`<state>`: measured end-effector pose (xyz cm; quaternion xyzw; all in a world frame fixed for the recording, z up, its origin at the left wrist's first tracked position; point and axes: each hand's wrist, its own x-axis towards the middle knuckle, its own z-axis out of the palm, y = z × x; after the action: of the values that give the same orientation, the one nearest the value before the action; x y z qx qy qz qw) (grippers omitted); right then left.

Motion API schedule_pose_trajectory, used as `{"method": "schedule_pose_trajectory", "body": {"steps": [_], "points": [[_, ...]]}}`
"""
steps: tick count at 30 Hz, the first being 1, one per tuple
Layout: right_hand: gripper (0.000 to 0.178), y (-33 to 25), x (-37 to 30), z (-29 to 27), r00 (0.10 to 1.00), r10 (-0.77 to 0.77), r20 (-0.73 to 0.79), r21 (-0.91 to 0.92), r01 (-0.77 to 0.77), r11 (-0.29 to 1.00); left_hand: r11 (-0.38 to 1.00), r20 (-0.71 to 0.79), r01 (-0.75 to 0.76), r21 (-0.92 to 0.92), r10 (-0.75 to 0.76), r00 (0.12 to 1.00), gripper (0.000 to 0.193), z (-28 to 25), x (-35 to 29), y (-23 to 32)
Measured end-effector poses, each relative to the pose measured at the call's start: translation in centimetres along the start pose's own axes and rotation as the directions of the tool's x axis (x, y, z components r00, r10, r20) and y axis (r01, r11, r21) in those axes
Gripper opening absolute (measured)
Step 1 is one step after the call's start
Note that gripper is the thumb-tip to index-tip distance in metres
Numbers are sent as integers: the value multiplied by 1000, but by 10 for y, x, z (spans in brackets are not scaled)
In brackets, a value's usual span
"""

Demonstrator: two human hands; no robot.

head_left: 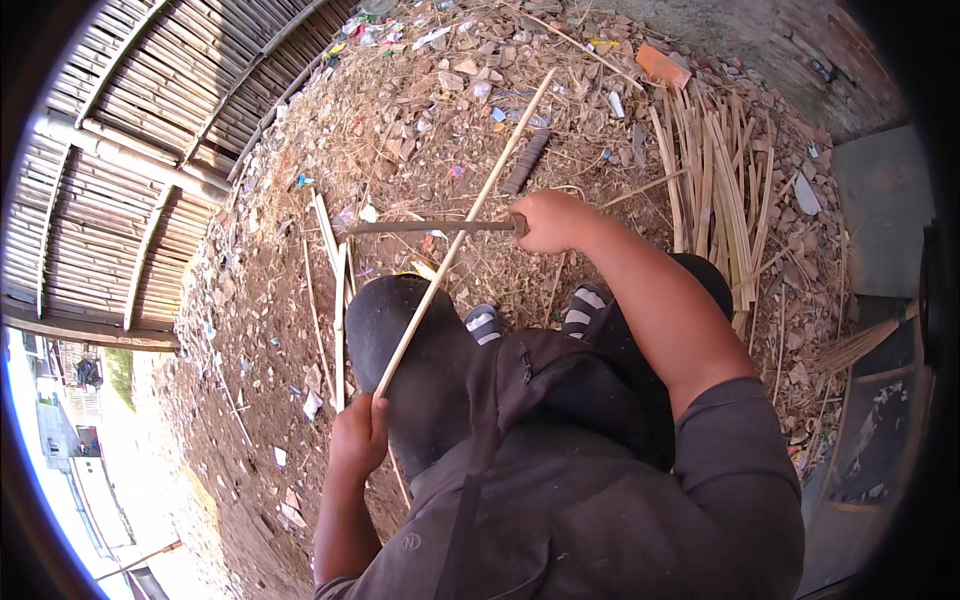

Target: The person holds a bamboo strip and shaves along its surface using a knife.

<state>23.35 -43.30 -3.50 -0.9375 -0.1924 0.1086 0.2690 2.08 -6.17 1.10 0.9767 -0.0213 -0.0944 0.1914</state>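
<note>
My left hand (358,435) grips the near end of a long thin bamboo strip (470,215), which slants up and away across my knee toward the littered ground. My right hand (548,220) is closed on the handle of a long dark knife (420,227). Its blade lies level, pointing left, and crosses the strip about halfway along it. I am seated, with dark trousers and striped sandals (585,305) below the hands.
A pile of split bamboo strips (715,180) lies to the right. A few more strips (335,270) rest on the ground at left. Dirt covered with chips, dry leaves and litter spreads ahead. A bamboo slat wall (130,150) stands at left.
</note>
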Motion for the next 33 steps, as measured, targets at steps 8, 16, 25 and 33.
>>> {"method": "schedule_pose_trajectory", "body": {"steps": [8,16,25,33], "points": [[25,-24,-3,-1,997,3,79,-26,-1,1000,999,-10,-31,-7,31,999,37,5,-2,-12],[28,-4,2,-2,984,175,38,41,-176,983,999,26,17,28,-17,1000,38,-1,1,-4],[27,27,7,0,976,213,-53,61,-209,976,996,0,26,85,-26,1000,35,1,0,0],[28,-37,-6,5,996,-67,59,-151,75,986,997,-61,35,66,-31,998,31,10,-5,-2]]}}
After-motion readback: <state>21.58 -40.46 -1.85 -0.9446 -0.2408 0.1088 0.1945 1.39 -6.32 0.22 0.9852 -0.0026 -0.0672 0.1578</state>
